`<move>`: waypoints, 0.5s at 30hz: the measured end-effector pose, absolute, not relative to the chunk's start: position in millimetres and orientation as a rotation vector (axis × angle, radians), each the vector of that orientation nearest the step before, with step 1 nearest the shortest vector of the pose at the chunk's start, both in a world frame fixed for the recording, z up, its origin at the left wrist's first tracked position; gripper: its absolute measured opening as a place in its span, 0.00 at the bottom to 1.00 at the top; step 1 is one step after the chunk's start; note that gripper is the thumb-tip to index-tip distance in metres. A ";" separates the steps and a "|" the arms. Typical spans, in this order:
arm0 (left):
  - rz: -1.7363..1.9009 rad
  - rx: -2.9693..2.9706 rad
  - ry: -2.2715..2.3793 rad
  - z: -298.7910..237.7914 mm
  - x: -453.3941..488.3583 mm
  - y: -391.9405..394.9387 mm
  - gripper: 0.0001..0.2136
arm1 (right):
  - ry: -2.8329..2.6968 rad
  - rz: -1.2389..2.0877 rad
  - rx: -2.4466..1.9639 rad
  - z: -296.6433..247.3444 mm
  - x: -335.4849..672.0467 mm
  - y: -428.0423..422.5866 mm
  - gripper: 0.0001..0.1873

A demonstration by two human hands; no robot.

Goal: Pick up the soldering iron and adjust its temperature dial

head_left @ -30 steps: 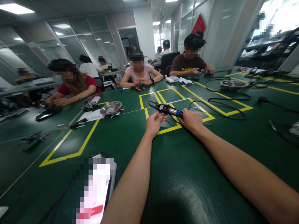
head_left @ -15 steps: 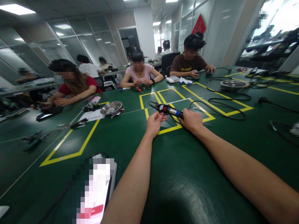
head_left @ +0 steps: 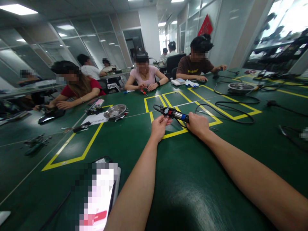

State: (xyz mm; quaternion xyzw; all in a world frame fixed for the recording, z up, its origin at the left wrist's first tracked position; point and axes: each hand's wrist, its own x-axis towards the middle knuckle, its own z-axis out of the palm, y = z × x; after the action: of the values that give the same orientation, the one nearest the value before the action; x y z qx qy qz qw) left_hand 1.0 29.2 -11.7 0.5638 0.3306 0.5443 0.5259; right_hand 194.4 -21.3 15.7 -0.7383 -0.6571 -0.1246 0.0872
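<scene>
Both my arms reach forward over the green table (head_left: 192,179). My right hand (head_left: 197,125) is closed round the handle of a black tool (head_left: 173,113) with a blue band and a red and white part. Its cord (head_left: 158,109) loops behind it. My left hand (head_left: 159,127) pinches at the tool's underside near its front end; what its fingertips hold is too small to make out. The tool hovers just above a yellow-taped rectangle (head_left: 154,120).
A phone (head_left: 98,195) lies near my left forearm. A metal bowl (head_left: 115,111) with paper and small tools sits to the left, another bowl (head_left: 239,86) at the far right. Black cables (head_left: 231,106) coil on the right. Several people sit across the table.
My hands and the tool have stayed in place. The person in the brown shirt has stretched an arm out to the right.
</scene>
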 end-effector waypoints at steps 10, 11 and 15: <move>1.323 1.346 0.793 -12.7 0.8 29.6 0.14 | -1.957 -0.360 -2.213 16.4 193.6 -21.4 0.16; 1.324 1.345 0.790 -12.6 0.8 29.6 0.14 | -1.959 -0.357 -2.215 16.7 193.4 -21.7 0.16; 1.324 1.337 0.788 -12.2 0.4 29.7 0.14 | -1.957 -0.366 -2.208 16.6 193.7 -21.9 0.15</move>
State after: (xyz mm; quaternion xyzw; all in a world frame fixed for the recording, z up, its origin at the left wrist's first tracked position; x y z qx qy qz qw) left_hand 0.4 29.7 -12.2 0.5585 0.3291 0.5530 0.5234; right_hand 193.7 -21.9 16.6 -0.7401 -0.6559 -0.1225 0.0839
